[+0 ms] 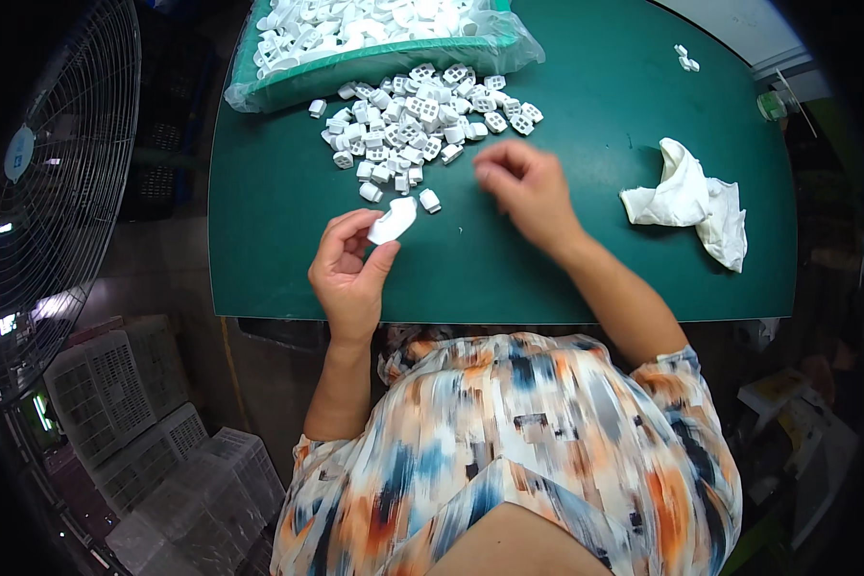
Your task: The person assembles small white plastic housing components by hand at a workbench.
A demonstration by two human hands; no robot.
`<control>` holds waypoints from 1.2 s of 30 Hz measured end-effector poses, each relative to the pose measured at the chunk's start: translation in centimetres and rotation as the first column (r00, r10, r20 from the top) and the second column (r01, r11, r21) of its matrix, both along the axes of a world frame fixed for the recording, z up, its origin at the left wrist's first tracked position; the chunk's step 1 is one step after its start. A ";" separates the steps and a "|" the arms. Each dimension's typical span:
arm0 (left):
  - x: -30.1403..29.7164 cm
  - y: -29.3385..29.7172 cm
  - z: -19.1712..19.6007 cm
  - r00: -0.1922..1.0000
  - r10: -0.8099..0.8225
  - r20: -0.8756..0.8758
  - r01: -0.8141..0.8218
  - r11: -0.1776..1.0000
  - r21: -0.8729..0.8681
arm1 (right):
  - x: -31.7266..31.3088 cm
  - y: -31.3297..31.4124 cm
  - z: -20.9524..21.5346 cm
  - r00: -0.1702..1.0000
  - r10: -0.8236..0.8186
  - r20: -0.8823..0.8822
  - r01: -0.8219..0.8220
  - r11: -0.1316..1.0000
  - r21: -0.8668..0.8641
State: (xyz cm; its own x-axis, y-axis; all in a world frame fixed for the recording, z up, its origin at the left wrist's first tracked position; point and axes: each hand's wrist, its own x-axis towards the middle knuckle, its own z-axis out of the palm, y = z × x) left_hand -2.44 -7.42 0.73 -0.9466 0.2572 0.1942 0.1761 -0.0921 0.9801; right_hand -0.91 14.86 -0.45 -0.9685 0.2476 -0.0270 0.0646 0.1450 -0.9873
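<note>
Patterned shirt fabric [538, 413] sits closest to view. Beyond it, the left hand [348, 274] pinches a curved white piece [394, 222] between thumb and fingers, over the green table [586, 293]. The right hand [530, 187] is blurred, its fingers curled; whether they grip anything, I cannot tell. Past both hands lies a pile of small white blocks [422, 110], then a green tray [355, 60] filled with white parts [365, 24]. White cloth [677, 199] lies off to the right.

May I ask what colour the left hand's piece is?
The piece is white, clearest in the head view.
</note>
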 end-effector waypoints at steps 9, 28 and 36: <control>-0.2 -0.7 -0.5 0.996 0.073 0.057 -0.077 0.994 0.073 | -6.3 0.4 -1.4 0.958 -0.051 -0.282 0.221 0.759 0.613; 1.3 5.4 2.4 0.947 -0.119 0.299 -0.026 0.898 0.439 | 4.6 0.2 2.2 0.986 0.144 0.089 0.018 0.436 -0.900; 2.8 6.4 2.5 0.947 -0.132 0.294 -0.034 0.867 0.497 | 5.6 -1.8 1.6 0.894 -0.126 -0.429 0.124 0.992 -0.033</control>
State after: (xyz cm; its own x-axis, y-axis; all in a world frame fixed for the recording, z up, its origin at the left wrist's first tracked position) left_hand 0.40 -0.99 3.24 -0.9670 0.2545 0.0079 -0.1444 -0.5737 0.8063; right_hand 4.66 13.03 1.19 -0.8471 0.3683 0.3831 -0.3486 0.1591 -0.9237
